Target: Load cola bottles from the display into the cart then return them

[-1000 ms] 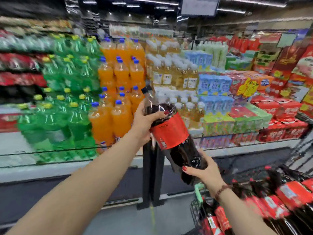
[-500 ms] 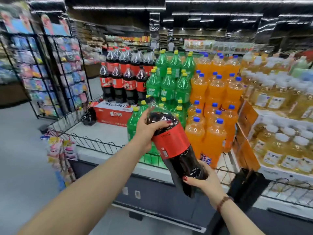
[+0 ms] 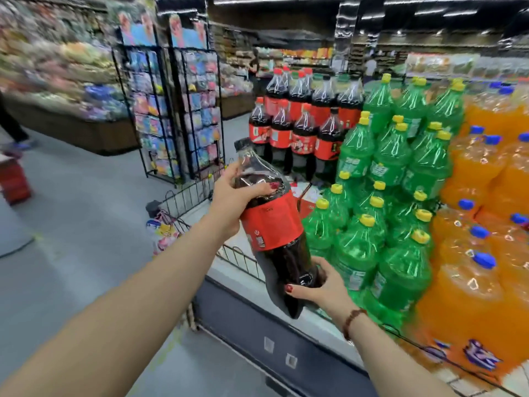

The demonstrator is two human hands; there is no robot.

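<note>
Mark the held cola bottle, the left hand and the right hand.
held cola bottle (image 3: 272,222): head view, on its red label.
left hand (image 3: 229,202): head view, back of the hand.
right hand (image 3: 326,293): head view, back of the hand.

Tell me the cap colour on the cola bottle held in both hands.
Black cap on the held cola bottle; the head view, the only one, shows it clearly.

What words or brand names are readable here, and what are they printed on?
No text reads clearly in this picture.
Red label of the held cola bottle: small print, too blurred.
Labels of the cola bottles on the display: logos blurred.
Labels of the green bottles: white characters, unreadable.
Labels of the orange bottles: blue logo, smeared.
</note>
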